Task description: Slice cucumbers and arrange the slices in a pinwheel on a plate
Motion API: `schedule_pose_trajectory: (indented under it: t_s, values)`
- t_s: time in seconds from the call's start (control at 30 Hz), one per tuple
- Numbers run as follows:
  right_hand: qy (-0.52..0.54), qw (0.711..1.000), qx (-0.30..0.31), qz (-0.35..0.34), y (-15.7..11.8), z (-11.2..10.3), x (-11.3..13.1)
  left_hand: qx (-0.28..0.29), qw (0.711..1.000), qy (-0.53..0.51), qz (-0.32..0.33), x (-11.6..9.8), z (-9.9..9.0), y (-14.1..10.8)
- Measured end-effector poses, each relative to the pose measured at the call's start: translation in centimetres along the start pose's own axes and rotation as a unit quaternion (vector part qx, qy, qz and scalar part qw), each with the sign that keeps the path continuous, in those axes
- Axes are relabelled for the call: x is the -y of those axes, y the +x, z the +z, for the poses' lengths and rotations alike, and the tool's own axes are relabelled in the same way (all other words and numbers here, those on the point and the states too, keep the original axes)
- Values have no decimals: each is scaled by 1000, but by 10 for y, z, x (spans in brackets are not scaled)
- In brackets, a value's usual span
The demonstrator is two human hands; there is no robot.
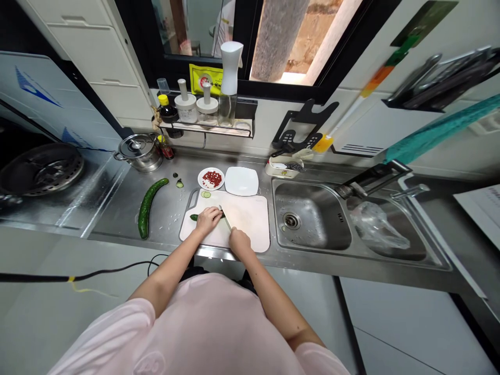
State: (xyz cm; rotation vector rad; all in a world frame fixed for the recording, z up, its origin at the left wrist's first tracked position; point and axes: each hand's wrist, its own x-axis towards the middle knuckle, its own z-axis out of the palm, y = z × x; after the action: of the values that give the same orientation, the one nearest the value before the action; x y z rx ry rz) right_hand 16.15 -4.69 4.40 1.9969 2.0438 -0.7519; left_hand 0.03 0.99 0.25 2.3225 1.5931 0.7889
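Observation:
My left hand (209, 219) is closed over a piece of cucumber (194, 217) lying on the white cutting board (250, 224); its left end sticks out past my fingers. In my right hand (239, 241) is a kitchen knife (225, 217), its blade pointing away from me, close to the cucumber's right end. Whether the blade touches the cucumber I cannot tell. A few pale cucumber slices (205, 195) lie near the board's far edge. To the left of the board, a long whole cucumber (147, 207) rests on the steel counter.
Behind the board stand a plate of chopped red pieces (211, 179) and a white plate (241, 180). Cucumber ends (179, 183) lie on the counter near a lidded pot (140, 152). On the right is a double sink (312, 214) with a plastic bag (378, 225).

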Motion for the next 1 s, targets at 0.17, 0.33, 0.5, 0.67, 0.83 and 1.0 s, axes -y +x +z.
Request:
schedule_pose_trajectory:
  t_s: [0.17,0.33,0.5,0.67,0.83,1.0]
  values:
    - [-5,1000,5,3,-11,5,-7,-6,1000,3,2,-1,-1,0]
    - [-10,1000,6,3,-19,7,-11,-4,1000,2,1,-2,0,0]
    - [-14,1000,11,6,-23,10,-14,-6,1000,-3,-3,-2,0,-1]
    - [-16,1000,13,8,-26,13,-18,-3,1000,-9,-5,-2,-1,0]
    - [-13,1000,19,9,-32,14,-22,-3,1000,-16,-8,-2,-2,1]
    - [-11,1000,25,6,-37,12,-24,2,1000,-18,-8,-4,-4,1]
